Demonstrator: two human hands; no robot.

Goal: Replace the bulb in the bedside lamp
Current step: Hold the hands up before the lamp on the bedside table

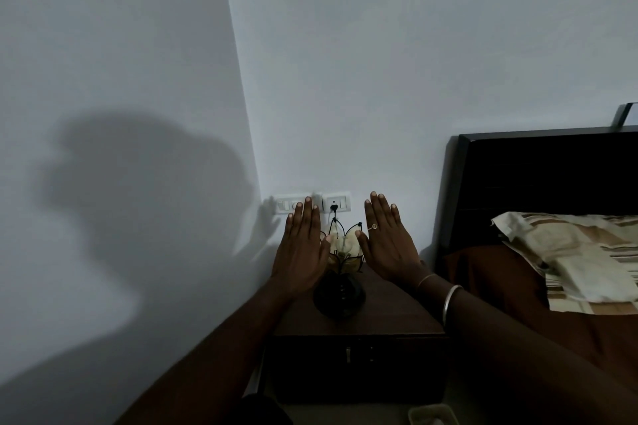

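Note:
The bedside lamp (340, 281) stands on a dark wooden nightstand (390, 312). It has a round black base and pale petal-shaped panels in a black wire frame. Any bulb is hidden inside the petals; the lamp is unlit. My left hand (303, 252) is held flat, fingers together, just left of the petals. My right hand (386, 241), with a ring on one finger, is flat on the right side. Both hover beside the lamp and hold nothing. The lamp's cord runs up to a plug in the wall socket (334, 208).
White switch plates (293, 204) sit on the wall behind the lamp. A dark headboard (538, 176) and a bed with a striped pillow (580, 252) lie to the right. The nightstand has a drawer front (355, 355). A pale container (433, 416) sits on the floor.

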